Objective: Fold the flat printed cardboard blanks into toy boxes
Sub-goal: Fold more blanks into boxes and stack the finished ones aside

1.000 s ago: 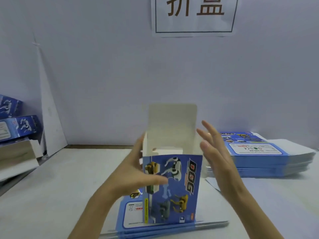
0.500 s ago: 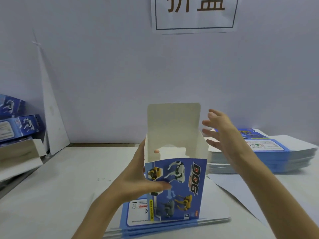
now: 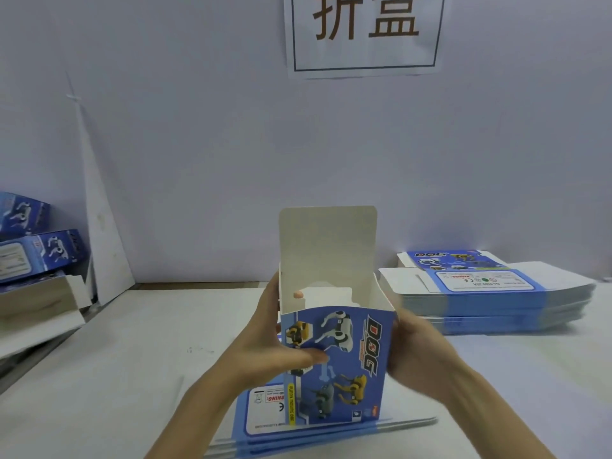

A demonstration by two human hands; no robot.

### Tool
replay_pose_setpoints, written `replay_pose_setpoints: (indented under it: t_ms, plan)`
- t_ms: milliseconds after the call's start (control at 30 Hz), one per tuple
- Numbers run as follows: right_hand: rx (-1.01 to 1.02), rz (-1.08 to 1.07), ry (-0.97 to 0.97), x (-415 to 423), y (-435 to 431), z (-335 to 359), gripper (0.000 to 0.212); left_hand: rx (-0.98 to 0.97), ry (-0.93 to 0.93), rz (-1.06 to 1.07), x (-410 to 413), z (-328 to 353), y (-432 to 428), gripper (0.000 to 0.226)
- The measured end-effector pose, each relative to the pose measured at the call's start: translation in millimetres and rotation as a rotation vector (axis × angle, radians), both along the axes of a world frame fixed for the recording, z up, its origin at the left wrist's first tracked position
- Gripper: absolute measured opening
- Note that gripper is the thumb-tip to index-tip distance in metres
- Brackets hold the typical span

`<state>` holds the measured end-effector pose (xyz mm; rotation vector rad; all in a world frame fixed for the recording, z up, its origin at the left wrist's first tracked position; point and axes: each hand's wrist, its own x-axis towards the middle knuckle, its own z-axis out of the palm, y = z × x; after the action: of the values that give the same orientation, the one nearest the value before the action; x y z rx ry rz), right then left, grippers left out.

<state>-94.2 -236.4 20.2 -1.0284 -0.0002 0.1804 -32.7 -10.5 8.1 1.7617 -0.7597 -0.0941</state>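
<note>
A blue printed toy box (image 3: 344, 359) with dog robots and the word DOG stands upright in front of me, its top open and its white lid flap (image 3: 328, 240) sticking straight up. My left hand (image 3: 275, 352) grips the box's left side, thumb across the printed front and a fingertip showing inside. My right hand (image 3: 414, 352) holds the right side wall; its fingers are hidden behind the box. Under the box lie a few flat printed blanks (image 3: 265, 422).
A tall stack of flat blanks (image 3: 490, 293) sits at the right on the white table (image 3: 116, 376). Finished blue boxes (image 3: 36, 250) are piled at the far left above a white carton. A paper sign (image 3: 364, 31) hangs on the wall behind.
My right hand, raised and open beside the lid flap earlier, has come down onto the box's right side. The left hand keeps its grip and the box stays upright.
</note>
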Motion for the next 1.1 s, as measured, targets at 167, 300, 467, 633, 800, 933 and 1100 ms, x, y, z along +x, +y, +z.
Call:
replay_pose_setpoints:
  t_ms: [167, 300, 467, 633, 800, 933, 1100]
  plan:
    - [-0.387, -0.382, -0.166, -8.9, -2.7, 2.9, 0.068, -0.040, -0.001, 0.002, -1.4, -0.9, -0.3, 0.104]
    - [-0.904, -0.693, -0.760, -24.9, -1.0, 8.5, 0.044, 0.041, -0.041, 0.027, -7.2, 5.0, 3.0, 0.111]
    - [-1.107, -0.607, -0.892, -27.0, -5.2, 3.6, 0.032, 0.119, -0.611, 0.306, -26.6, 27.9, 18.0, 0.091]
    - [-1.050, -0.578, -0.863, -28.8, -6.8, 3.2, 0.040, 0.199, -0.831, 0.309, -23.5, 35.8, 29.4, 0.048]
    - [-0.975, -0.564, -0.786, -29.6, -4.4, 0.1, 0.040, -0.068, -0.567, 0.387, -38.4, -2.2, 23.8, 0.048]
    - [-0.795, -0.578, -0.727, -31.1, 7.8, -9.7, 0.040, -0.202, -0.165, 0.339, -59.5, -36.6, -6.7, 0.050]
    - [-0.857, -0.533, -0.720, -34.1, 10.8, -6.7, 0.045, -0.254, -0.002, 0.237, -58.8, -33.1, -20.3, 0.076]
